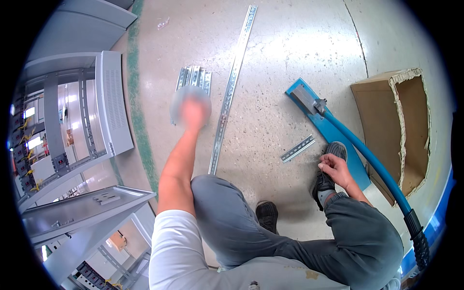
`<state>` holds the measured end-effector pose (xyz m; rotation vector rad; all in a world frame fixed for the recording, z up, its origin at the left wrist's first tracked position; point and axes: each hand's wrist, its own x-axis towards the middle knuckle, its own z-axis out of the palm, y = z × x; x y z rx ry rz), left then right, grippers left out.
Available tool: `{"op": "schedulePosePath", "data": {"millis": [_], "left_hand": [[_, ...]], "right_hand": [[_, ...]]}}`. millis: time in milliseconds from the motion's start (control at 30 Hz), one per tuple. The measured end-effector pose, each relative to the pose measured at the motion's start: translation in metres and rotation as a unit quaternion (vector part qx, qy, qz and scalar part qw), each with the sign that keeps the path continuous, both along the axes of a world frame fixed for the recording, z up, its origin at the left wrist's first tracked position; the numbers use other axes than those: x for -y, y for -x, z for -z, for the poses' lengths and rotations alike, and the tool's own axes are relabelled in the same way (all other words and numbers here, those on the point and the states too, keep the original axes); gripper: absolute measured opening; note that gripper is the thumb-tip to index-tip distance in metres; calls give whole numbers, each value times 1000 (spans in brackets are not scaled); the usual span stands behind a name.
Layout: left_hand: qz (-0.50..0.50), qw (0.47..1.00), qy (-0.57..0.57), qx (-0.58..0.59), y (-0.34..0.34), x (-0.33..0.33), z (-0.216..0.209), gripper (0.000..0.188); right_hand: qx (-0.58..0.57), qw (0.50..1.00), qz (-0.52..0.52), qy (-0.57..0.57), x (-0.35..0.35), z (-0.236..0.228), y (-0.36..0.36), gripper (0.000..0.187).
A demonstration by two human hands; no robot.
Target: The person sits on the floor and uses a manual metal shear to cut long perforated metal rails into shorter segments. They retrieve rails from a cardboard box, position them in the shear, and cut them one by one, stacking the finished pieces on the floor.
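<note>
My left hand (193, 110) reaches out over a bundle of short slotted metal rails (195, 77) lying side by side on the floor. A round blur covers its fingers, so their grip is hidden. Right of the bundle, a long slotted metal rail (232, 87) runs away from my left knee. My right hand (336, 170) hangs just over my shoe, fingers loosely curled with nothing visible in them. A single short rail piece (297, 148) rests on the floor to its left. Close by is a blue-based lever cutter (309, 99) with a long blue handle (367, 152); my shoe stands on its base.
A torn-edged cardboard box (379, 113) stands open at the right, beside the cutter handle. Grey metal cabinets (116, 101) with wired switchgear line the left side. A green stripe (137, 111) on the floor runs along them.
</note>
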<state>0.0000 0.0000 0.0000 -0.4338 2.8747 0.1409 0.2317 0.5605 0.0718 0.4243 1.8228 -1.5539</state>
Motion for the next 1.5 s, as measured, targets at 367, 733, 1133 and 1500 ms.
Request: {"op": "schedulePosePath", "data": {"millis": [367, 733, 1133, 1500], "left_hand": [[-74, 989, 5, 127, 7, 57, -23, 62], [229, 828, -433, -273, -4, -162, -271, 38], [362, 586, -423, -588, -92, -242, -443, 41], [411, 514, -424, -622, -95, -225, -475, 21]], "right_hand": [[3, 999, 27, 20, 4, -2, -2, 25], [-13, 998, 44, 40, -15, 2, -8, 25], [-211, 966, -62, -140, 12, -21, -5, 27], [-491, 794, -268, -240, 12, 0, 9, 17]]}}
